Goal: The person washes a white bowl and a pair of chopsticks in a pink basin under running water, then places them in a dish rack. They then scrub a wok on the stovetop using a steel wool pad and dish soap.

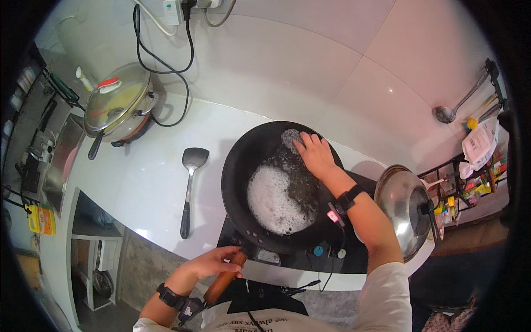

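Observation:
A black wok (238,166) sits on a black induction cooktop (356,257), with water and white suds (271,199) pooled in its bottom. My left hand (220,262) grips the wok's wooden handle (224,282) near the front edge of the counter. Against the far inner wall of the wok, my right hand (315,153) presses a grey steel wool scrubber (291,137) under its fingertips. A spatula with a black handle (190,186) lies on the white counter to the left of the wok.
Left at the back stands an electric pot with a glass lid (118,108), its black cord (186,95) running up the wall. A domed metal lid (402,211) stands right of the cooktop. A ladle (460,101) hangs on the right wall. A sink (62,166) is far left.

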Demonstrator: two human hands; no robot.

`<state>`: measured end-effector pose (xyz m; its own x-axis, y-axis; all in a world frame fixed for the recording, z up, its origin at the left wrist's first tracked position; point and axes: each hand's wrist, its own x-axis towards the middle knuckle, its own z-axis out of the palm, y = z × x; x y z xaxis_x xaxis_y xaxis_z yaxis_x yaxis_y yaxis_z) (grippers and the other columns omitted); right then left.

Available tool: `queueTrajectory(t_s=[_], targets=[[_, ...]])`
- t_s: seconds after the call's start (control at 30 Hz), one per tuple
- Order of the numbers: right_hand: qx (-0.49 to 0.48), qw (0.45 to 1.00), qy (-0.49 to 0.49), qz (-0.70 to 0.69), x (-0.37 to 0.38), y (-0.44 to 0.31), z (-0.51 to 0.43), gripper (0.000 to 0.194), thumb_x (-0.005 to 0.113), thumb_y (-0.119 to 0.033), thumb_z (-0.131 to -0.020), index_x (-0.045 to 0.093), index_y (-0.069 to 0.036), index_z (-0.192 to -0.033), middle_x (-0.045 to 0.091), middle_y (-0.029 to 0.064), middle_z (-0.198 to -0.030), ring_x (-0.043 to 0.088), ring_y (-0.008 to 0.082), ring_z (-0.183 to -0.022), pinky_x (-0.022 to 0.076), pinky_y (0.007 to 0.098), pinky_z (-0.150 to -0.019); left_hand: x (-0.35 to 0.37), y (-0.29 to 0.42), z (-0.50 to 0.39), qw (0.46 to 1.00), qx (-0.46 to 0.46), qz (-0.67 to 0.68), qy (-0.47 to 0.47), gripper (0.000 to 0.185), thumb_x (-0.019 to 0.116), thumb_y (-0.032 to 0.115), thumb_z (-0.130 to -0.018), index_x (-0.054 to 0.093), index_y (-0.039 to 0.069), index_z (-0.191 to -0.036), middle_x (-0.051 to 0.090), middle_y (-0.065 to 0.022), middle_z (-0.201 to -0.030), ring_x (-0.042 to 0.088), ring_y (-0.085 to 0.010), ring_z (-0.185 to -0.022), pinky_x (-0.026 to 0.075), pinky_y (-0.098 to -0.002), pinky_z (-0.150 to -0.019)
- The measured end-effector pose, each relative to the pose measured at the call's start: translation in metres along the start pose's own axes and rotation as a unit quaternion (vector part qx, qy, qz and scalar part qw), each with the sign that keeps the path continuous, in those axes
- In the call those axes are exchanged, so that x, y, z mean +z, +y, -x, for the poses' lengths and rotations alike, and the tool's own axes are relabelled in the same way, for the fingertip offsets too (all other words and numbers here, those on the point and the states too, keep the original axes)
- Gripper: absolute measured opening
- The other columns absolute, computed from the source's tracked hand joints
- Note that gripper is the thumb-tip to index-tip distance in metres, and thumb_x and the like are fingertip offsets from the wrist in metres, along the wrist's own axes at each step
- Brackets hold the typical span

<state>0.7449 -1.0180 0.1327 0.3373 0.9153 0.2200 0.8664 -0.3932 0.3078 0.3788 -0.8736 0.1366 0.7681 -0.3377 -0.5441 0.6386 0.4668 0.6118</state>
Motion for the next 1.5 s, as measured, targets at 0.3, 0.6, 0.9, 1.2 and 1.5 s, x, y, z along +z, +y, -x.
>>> queueTrajectory(t_s=[0.3, 0.6, 0.9, 1.2, 1.5], targets=[[0.031, 0.97, -0.234, -0.053, -0.02, -0.012, 0.035, 0.031, 0.048, -0.014, -0.078, 0.06, -0.013, -0.107, 0.048, 0.0117, -0.107, 0.049, 0.0262, -0.098, 0.042, 0.0405, -0.077, -0.001, -0.001, 0.001, 1.0, 0.001, -0.012, -0.007, 0.053, 0.061, 0.005, -0.081, 0.036, -0.002, -0.127, 0.055, -0.0095, -0.101, 0.06, -0.0181, -0.084, 0.048, -0.0289, -0.079], [0.033, 0.99, -0.123, 0.06, -0.006, -0.01, 0.001, 0.032, 0.053, -0.016, -0.076, 0.061, -0.016, -0.107, 0.046, 0.0048, -0.115, 0.046, 0.0238, -0.096, 0.0372, 0.0386, -0.076, 0.001, 0.004, 0.001, 1.0, -0.01, -0.027, -0.004, 0.054, 0.061, 0.005, -0.081, 0.035, -0.004, -0.127, 0.055, -0.0095, -0.101, 0.06, -0.0181, -0.084, 0.047, -0.0293, -0.079], [-0.044, 0.985, -0.08, -0.143, -0.015, -0.028, -0.003, 0.021, 0.05, -0.014, -0.078, 0.064, -0.013, -0.094, 0.046, 0.0071, -0.116, 0.047, 0.0252, -0.1, 0.0381, 0.0431, -0.076, 0.002, 0.003, 0.003, 1.0, 0.002, -0.018, -0.008, 0.051, 0.06, 0.007, -0.082, 0.036, -0.005, -0.125, 0.055, -0.01, -0.101, 0.061, -0.0182, -0.085, 0.047, -0.0277, -0.078], [0.012, 0.954, -0.287, -0.082, -0.007, -0.019, 0.023, 0.022, 0.049, -0.019, -0.08, 0.064, -0.012, -0.094, 0.047, 0.0084, -0.112, 0.048, 0.0249, -0.099, 0.0399, 0.0422, -0.082, 0.0, 0.004, 0.003, 0.999, -0.008, -0.048, -0.016, 0.051, 0.061, 0.011, -0.082, 0.037, 0.0, -0.126, 0.055, -0.0093, -0.103, 0.061, -0.019, -0.088, 0.048, -0.0289, -0.078], [-0.009, 0.998, -0.014, 0.063, 0.004, 0.007, -0.017, 0.027, 0.05, -0.017, -0.078, 0.062, -0.015, -0.102, 0.047, 0.0059, -0.113, 0.046, 0.0218, -0.1, 0.0361, 0.0387, -0.08, -0.003, 0.004, 0.0, 0.998, -0.002, -0.051, -0.034, 0.053, 0.062, 0.013, -0.082, 0.036, 0.001, -0.127, 0.055, -0.0095, -0.104, 0.061, -0.0193, -0.089, 0.048, -0.0297, -0.078]])
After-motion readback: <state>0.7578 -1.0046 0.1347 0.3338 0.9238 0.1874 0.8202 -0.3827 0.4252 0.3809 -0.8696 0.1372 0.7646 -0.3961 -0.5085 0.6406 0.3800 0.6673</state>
